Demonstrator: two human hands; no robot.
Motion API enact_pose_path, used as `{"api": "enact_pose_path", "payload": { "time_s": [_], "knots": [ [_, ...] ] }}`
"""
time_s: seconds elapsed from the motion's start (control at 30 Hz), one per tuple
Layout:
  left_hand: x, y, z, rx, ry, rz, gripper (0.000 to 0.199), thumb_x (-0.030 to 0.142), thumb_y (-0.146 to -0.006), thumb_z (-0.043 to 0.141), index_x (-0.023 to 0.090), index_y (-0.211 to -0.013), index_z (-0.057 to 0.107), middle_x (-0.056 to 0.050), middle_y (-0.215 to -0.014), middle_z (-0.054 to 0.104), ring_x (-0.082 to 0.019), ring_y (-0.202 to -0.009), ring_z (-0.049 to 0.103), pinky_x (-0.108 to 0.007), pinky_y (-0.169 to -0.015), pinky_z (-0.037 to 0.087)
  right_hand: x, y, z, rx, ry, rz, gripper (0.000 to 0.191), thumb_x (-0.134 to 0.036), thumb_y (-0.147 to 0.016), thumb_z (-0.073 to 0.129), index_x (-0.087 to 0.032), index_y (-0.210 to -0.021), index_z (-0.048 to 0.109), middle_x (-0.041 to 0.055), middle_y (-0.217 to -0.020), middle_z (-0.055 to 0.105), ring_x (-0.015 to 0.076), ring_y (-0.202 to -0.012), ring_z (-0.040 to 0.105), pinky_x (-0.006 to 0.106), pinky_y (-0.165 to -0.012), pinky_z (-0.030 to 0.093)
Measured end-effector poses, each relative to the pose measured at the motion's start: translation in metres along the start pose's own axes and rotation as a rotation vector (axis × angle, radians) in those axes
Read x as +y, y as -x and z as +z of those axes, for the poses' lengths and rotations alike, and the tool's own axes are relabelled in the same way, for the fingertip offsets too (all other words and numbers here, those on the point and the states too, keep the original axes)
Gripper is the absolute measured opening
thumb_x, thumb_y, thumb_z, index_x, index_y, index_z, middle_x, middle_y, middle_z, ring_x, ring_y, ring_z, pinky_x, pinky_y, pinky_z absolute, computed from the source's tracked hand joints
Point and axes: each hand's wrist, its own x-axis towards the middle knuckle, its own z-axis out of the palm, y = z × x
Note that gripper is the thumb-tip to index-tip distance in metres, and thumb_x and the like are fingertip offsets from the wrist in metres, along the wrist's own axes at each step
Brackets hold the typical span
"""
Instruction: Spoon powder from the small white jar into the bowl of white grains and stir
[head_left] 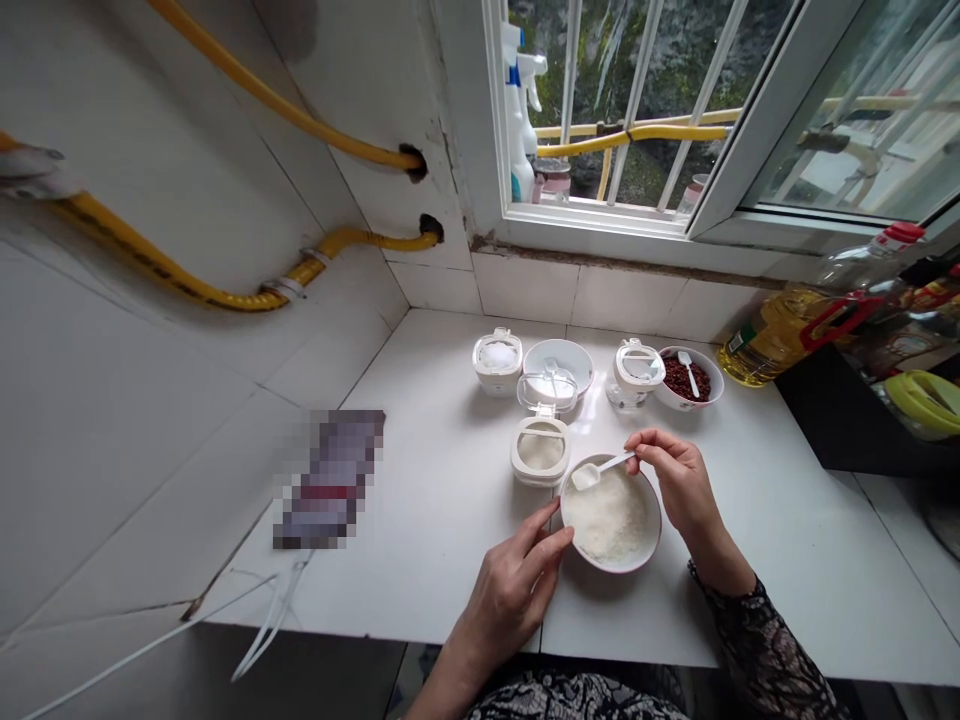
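Left hand (514, 590), fingers spread, touches white bowl (654, 525) of white granules (607, 520); right hand (675, 490) pinches small white spoon (596, 472) by its handle, scoop over the bowl.

Free room is stretching along the white tiled counter (780, 560) right of a bowl of white granules (606, 520), while a lidded plastic seasoning box (540, 450) and a bowl of red peppercorns (688, 380) are blocking the way toward the window, a cooking-oil bottle (780, 335) hemming the far right.
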Motion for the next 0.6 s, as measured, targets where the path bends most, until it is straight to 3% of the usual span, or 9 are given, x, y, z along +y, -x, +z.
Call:
{"api": "enact_pose_path", "payload": {
  "time_s": [0.13, 0.3, 0.37, 0.47, 0.6],
  "knots": [
    [0.000, 0.000, 0.000, 0.000, 0.012, 0.008, 0.036, 0.002, -0.094, 0.046, 0.018, -0.125, 0.056, -0.019, -0.133, 0.062, -0.016, -0.093, 0.073, -0.026, -0.080, 0.061, -0.001, 0.008, 0.012, 0.004, 0.084, -0.172, 0.016, -0.033, -0.090, 0.060, -0.022, -0.095, 0.069, 0.0036, -0.078, 0.072, 0.0198, -0.074, 0.069, 0.034, -0.073, 0.054],
    [0.000, 0.001, 0.001, 0.002, 0.000, 0.004, 0.039, 0.002, -0.093, 0.046, 0.019, -0.126, 0.057, -0.018, -0.133, 0.062, -0.017, -0.096, 0.073, -0.026, -0.081, 0.061, 0.004, 0.009, 0.024, -0.164, 0.541, -0.717, 0.025, -0.013, -0.094, 0.050, -0.024, -0.103, 0.070, 0.0059, -0.092, 0.078, 0.0221, -0.084, 0.069, 0.044, -0.089, 0.049],
    [0.000, 0.001, 0.001, 0.002, -0.011, 0.001, 0.039, 0.002, -0.093, 0.046, 0.019, -0.127, 0.057, -0.018, -0.132, 0.063, -0.018, -0.097, 0.073, -0.027, -0.081, 0.061, 0.004, 0.007, 0.024, -0.205, 0.634, -0.865, 0.031, -0.007, -0.092, 0.048, -0.024, -0.107, 0.070, 0.0049, -0.093, 0.079, 0.0214, -0.083, 0.069, 0.046, -0.094, 0.046],
    [0.000, 0.001, 0.001, -0.001, -0.006, 0.001, 0.038, 0.002, -0.094, 0.046, 0.019, -0.127, 0.056, -0.018, -0.133, 0.062, -0.017, -0.095, 0.073, -0.027, -0.080, 0.061, -0.001, 0.009, 0.018, -0.122, 0.607, -0.862, 0.031, -0.005, -0.092, 0.049, -0.023, -0.108, 0.068, 0.0045, -0.091, 0.078, 0.0206, -0.081, 0.069, 0.045, -0.093, 0.046],
    [0.000, 0.000, 0.000, 0.000, 0.010, 0.002, 0.036, 0.002, -0.094, 0.047, 0.018, -0.125, 0.057, -0.019, -0.133, 0.062, -0.017, -0.094, 0.073, -0.027, -0.080, 0.060, -0.007, 0.011, 0.002, 0.037, 0.492, -0.748, 0.019, -0.011, -0.091, 0.053, -0.023, -0.094, 0.068, 0.0002, -0.069, 0.069, 0.0202, -0.070, 0.064, 0.041, -0.083, 0.050]
  ]
}}
